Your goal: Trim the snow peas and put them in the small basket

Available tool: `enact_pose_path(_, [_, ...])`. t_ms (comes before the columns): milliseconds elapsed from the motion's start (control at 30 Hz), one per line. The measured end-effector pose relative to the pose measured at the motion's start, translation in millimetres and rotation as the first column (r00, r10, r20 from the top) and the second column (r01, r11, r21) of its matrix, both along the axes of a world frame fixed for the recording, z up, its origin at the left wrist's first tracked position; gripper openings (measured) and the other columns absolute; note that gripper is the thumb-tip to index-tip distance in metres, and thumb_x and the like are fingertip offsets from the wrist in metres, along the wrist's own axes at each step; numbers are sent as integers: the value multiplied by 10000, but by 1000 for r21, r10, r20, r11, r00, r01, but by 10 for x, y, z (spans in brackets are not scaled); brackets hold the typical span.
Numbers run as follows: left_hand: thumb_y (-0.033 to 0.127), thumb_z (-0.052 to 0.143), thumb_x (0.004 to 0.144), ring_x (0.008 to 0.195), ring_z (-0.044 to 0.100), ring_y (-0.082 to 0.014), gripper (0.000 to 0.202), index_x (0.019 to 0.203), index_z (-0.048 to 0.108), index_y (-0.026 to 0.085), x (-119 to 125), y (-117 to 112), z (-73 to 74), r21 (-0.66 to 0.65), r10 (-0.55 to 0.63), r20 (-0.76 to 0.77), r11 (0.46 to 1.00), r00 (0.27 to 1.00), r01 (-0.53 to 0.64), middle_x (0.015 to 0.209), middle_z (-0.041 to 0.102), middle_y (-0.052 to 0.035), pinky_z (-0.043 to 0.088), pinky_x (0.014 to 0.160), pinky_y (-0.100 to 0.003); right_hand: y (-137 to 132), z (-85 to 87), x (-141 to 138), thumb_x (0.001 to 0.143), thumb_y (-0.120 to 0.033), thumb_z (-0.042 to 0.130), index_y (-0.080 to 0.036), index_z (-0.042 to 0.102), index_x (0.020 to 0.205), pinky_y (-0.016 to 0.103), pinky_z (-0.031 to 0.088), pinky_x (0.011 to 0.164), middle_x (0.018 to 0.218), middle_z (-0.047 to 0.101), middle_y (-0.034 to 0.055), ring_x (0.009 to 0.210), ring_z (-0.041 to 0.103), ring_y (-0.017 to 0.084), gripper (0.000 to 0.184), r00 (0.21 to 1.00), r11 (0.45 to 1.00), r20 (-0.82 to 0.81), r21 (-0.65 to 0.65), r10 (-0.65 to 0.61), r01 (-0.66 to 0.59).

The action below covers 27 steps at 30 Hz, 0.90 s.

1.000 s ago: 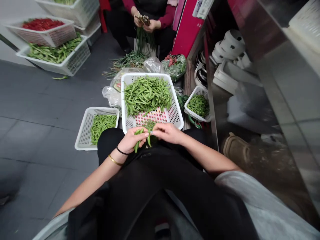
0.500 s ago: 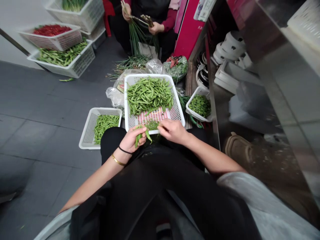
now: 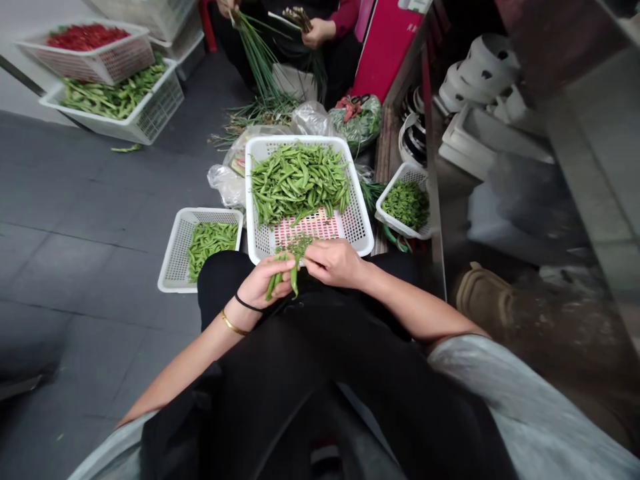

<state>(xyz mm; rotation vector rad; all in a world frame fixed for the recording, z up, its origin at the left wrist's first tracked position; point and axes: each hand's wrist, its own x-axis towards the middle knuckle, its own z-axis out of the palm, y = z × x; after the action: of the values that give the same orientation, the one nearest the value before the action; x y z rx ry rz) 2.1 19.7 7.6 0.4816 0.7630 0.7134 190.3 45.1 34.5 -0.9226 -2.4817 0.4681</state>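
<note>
My left hand [image 3: 265, 281] is closed around a few green pea pods [image 3: 278, 278] above my lap. My right hand [image 3: 334, 263] pinches the top end of one of those pods, fingers pressed together. Both hands hover at the near rim of a large white basket [image 3: 361, 220] that holds a heap of green pods [image 3: 299, 180] and a small pile of trimmings [image 3: 299, 244]. Left of it stands a smaller white basket [image 3: 175, 257] with trimmed pods [image 3: 211, 240].
A small white basket of green bits [image 3: 406, 207] sits to the right by a steel cabinet [image 3: 525, 220]. Baskets of red chillies [image 3: 85, 37] and green beans [image 3: 110, 97] stand far left. Another person's hands [image 3: 320, 30] hold green stalks at the back. Plastic bags [image 3: 227, 187] lie on the floor.
My right hand moved from the pod's tip toward the trimmings and back to the pods. The other person spread the green stalks apart. The view shifted slightly.
</note>
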Motion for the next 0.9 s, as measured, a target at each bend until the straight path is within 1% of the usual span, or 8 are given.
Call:
enact_pose_path(100, [227,732,653,322,356,-21,284,639,462,142,-30,99,-52,-15,224,-51,974,973,-225,493,474,57,246,297,-131,25,7,185,890,-228,408,-185,507,645,240,386,610,647,561,27,612,501,117,268,983,987,-97,-7,-158,158])
enact_pose_path(233, [225,739,646,340,420,-54,266,731,496,158,-48,163,-62,166,439,-172,896,882,-413,513,553,43,300,319,-153,99,8,410,882,-286,467,-180,546,735,236,414,613,678,563,13,611,509,111,198,957,957,-151,-195,-248,217])
enact_pose_path(367, [264,724,687,341,424,-63,237,733,516,161,8,142,-10,307,426,-259,887,867,-345,508,560,36,313,344,-173,119,-124,221,866,-370,539,-177,547,1057,236,430,653,937,623,45,718,565,120,271,992,938,-47,-332,-120,98])
enact_pose_path(567, [109,766,620,685,598,-118,219,812,682,173,-169,47,204,569,431,-522,819,736,-76,800,637,-34,431,536,-154,121,-240,-23,953,-267,407,-157,571,810,238,349,636,761,607,36,678,524,126,245,973,975,162,-177,167,-137])
enact_pose_path(633, [71,778,580,776,601,-141,231,767,699,181,-216,26,263,572,318,-555,817,769,75,824,638,-47,437,580,-148,118,-204,-7,960,-308,401,-163,575,828,240,327,614,757,602,32,658,513,125,263,960,972,174,-126,218,-198])
enact_pose_path(733, [80,784,572,600,548,-120,159,642,671,168,-162,33,255,505,118,-566,832,816,230,620,585,-19,397,505,-165,113,-167,-30,971,-331,369,-162,575,830,243,324,608,745,600,37,654,514,130,302,968,981,164,-67,190,-181])
enact_pose_path(800, [134,784,596,474,491,-95,149,649,648,159,-77,61,183,458,98,-540,868,836,194,548,563,3,360,440,-179,112,-184,-68,976,-314,351,-154,582,843,245,346,633,773,617,55,689,538,140,311,988,997,134,-44,74,-69])
enact_pose_path(900, [256,752,667,363,440,-74,189,708,593,162,-21,137,40,396,288,-443,912,849,-103,528,577,17,313,362,-187,140,-258,-37,979,-308,336,-144,602,881,253,382,691,832,643,85,763,576,157,328,990,993,97,-47,-104,108])
